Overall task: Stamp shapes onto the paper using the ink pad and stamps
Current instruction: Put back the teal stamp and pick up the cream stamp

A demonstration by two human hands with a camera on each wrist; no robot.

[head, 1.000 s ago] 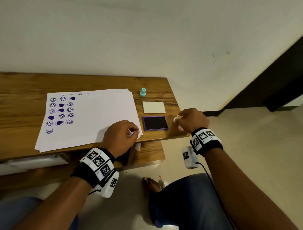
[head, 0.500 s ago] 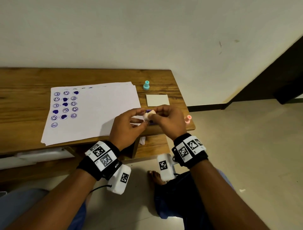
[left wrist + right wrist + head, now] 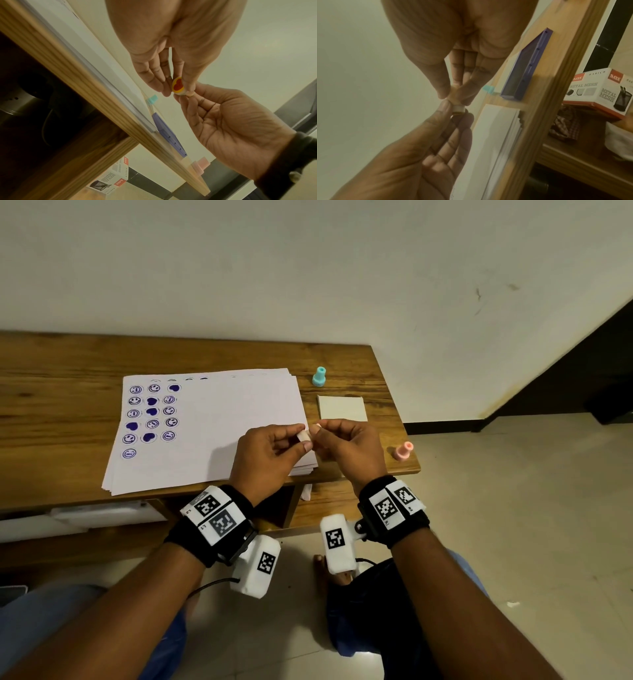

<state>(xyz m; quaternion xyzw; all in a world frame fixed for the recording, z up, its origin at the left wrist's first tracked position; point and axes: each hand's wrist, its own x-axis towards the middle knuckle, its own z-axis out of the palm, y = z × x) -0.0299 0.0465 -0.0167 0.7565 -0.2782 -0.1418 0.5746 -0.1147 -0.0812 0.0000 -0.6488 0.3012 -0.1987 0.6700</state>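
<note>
A small cream stamp (image 3: 304, 435) is held in the air over the right edge of the white paper (image 3: 222, 419). My left hand (image 3: 297, 440) pinches its base end and my right hand (image 3: 322, 430) pinches its handle end. In the left wrist view the stamp (image 3: 178, 85) shows a red heart on a yellow face. The paper carries purple smiley and heart prints at its left side. The purple ink pad (image 3: 169, 135) lies open on the table under my hands; the head view hides it. Its white lid (image 3: 342, 408) lies behind it.
A teal stamp (image 3: 319, 376) stands behind the lid and a pink stamp (image 3: 403, 451) stands at the wooden table's (image 3: 68, 364) front right corner. On the shelf below sits a printed box (image 3: 599, 92). The wall is close behind.
My right hand brought the cream stamp from the table's right edge to the middle. My left hand rose off the paper and took hold of it too. The pink stamp is now uncovered.
</note>
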